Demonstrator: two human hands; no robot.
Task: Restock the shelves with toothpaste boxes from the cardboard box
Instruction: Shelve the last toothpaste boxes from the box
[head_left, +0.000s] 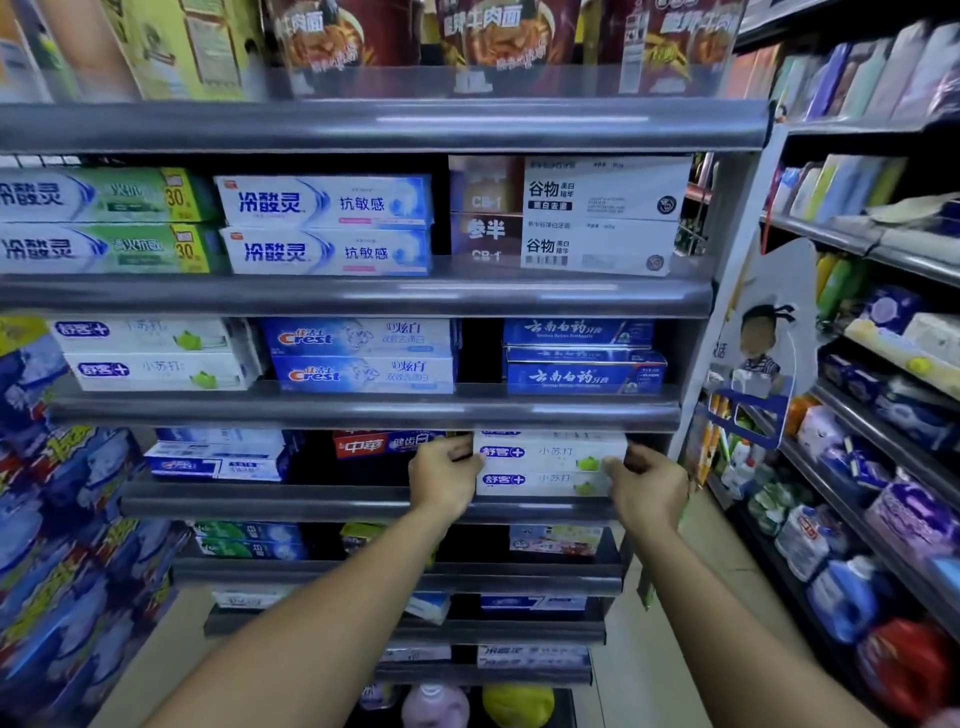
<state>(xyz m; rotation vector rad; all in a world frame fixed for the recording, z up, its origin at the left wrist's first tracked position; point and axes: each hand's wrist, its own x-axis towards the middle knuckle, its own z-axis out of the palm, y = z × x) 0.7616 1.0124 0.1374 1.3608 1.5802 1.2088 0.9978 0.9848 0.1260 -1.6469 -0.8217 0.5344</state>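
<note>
Both hands are at the third toothpaste shelf (363, 501). A stack of white toothpaste boxes (550, 462) with purple logos stands at the shelf's right end. My left hand (444, 478) grips the left end of the stack. My right hand (647, 486) grips the right end. To the left on the same shelf lie a red toothpaste box (384, 444) and blue-white boxes (218, 457). The cardboard box is not in view.
Shelves above carry more toothpaste: Crest boxes (363, 356), dark blue boxes (584, 361), white and green boxes (324, 226). Noodle cups (488, 31) fill the top shelf. A side rack (883, 415) at right holds detergent and packs. Blue packs (67, 519) are stacked at left.
</note>
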